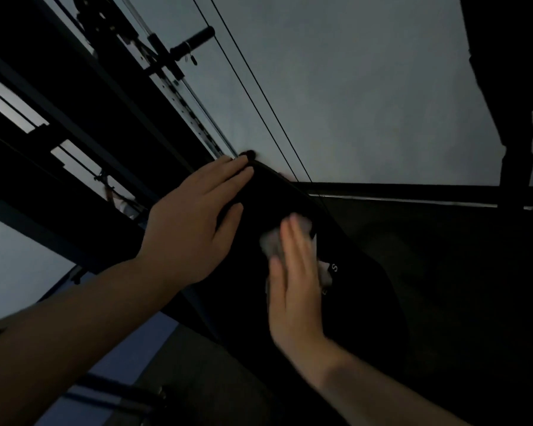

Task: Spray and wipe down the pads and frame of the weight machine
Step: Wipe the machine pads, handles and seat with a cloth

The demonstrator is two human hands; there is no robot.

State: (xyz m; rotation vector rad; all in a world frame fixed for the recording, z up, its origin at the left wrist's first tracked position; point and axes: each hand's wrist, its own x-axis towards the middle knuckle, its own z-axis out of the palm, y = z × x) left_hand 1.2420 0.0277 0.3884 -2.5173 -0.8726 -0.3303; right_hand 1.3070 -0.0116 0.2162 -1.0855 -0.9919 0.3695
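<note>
My left hand lies flat, steadying the dark pad; my flat right hand presses the cloth, which could slip free mid-frame.

head view: one only | looked forward, tilted, from the person's head | close over both hands on the black pad | wall behind

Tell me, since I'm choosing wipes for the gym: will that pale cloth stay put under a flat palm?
Probably floppy: the cloth bunches unevenly beneath the right hand. Likely light, and it may slide on the smooth dark pad.
</note>
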